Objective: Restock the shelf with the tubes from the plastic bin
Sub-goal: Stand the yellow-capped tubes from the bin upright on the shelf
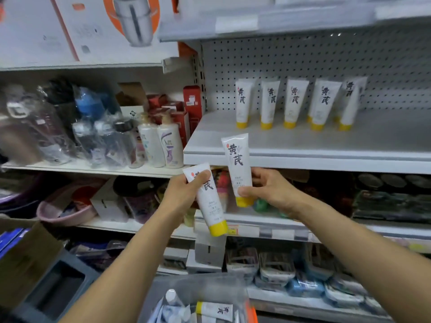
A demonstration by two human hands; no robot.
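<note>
My left hand (180, 194) grips a white tube with a yellow cap (210, 206), tilted with the cap down and to the right. My right hand (268, 190) holds a second such tube (238, 164) upright, cap down, just below the front edge of the white shelf (303, 145). Several matching tubes (293, 103) stand cap down in a row at the back of that shelf, against the pegboard. At the bottom edge lies the clear plastic bin (200, 287), with another tube (215, 310) lying inside among other items.
Shampoo bottles (161, 141) and wrapped drink bottles (70, 127) fill the shelf to the left. A pink basin (60, 213) sits lower left. A cardboard box (25, 255) stands at the left. Packaged goods crowd the lower shelves. The white shelf's front half is bare.
</note>
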